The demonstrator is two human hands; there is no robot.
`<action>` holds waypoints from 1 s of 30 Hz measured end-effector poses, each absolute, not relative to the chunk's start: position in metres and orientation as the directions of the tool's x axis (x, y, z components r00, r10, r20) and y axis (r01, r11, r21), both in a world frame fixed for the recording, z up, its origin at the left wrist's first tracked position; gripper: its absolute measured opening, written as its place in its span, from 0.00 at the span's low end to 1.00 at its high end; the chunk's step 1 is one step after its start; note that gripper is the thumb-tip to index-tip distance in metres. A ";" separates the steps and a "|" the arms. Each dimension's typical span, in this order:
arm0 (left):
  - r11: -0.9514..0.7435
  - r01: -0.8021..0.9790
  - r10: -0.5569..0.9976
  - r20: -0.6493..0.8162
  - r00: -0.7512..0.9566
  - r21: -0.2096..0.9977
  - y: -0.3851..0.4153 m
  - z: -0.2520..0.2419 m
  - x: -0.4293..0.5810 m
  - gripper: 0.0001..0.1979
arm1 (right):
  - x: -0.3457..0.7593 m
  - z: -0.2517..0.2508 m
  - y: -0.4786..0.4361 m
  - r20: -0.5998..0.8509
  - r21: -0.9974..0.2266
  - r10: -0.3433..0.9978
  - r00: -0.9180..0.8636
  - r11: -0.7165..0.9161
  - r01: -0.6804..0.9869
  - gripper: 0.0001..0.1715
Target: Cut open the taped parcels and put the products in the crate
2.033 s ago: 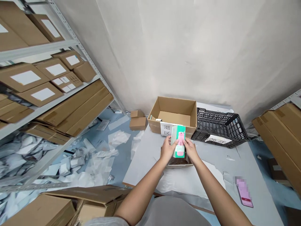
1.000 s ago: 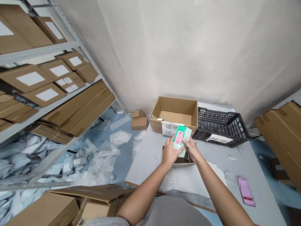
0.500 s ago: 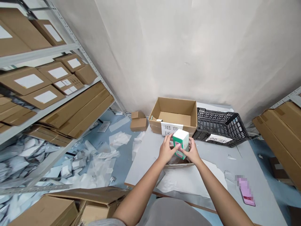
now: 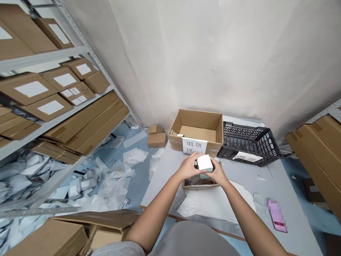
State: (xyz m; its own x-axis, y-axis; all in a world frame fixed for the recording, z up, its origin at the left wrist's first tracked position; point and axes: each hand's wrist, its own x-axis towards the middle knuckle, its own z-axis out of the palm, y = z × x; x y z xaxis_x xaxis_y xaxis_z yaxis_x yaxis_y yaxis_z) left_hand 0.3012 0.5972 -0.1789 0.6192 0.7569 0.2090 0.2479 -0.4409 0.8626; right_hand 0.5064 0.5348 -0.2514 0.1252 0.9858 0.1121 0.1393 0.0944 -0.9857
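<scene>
A white plastered wall [image 4: 213,53] fills the top of the frame, with grey metal shelving [image 4: 45,53] at upper left carrying flat cardboard mailers [image 4: 32,89] with white labels. Below the shelving, crumpled whitish plastic scraps [image 4: 101,185] lie across a blue floor [image 4: 135,142]. At the far edge of the grey worktop [image 4: 165,181] stands an open cardboard box [image 4: 197,133] with a paper sign [image 4: 194,145] in Chinese on its front, and just right of it a black plastic crate [image 4: 249,142] with lattice walls and a paper label of its own. The left hand [image 4: 188,167] and right hand [image 4: 217,174] are both half closed, fingers curled, holding a small box [image 4: 204,163] between them from either side, its white end facing up and a sliver of green side showing. It sits just above a low brown carton [image 4: 198,185] at the edge of a white paper sheet [image 4: 213,204] — well apart at lower right lies a pink phone [image 4: 277,217], its upper end blurred
</scene>
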 end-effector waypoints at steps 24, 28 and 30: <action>-0.465 0.167 0.589 0.163 0.792 0.870 0.635 -0.150 0.287 0.22 | 0.508 -0.253 0.529 0.037 -0.989 0.999 0.002 0.037 -0.140 0.37; -0.399 0.141 0.569 0.124 0.813 0.906 0.639 -0.155 0.288 0.23 | 0.515 -0.257 0.530 0.036 -0.993 0.998 -0.059 0.029 -0.117 0.38; -0.396 0.148 0.549 0.104 0.830 0.906 0.640 -0.156 0.287 0.25 | 0.518 -0.261 0.531 0.025 -0.993 0.997 -0.075 0.016 -0.117 0.44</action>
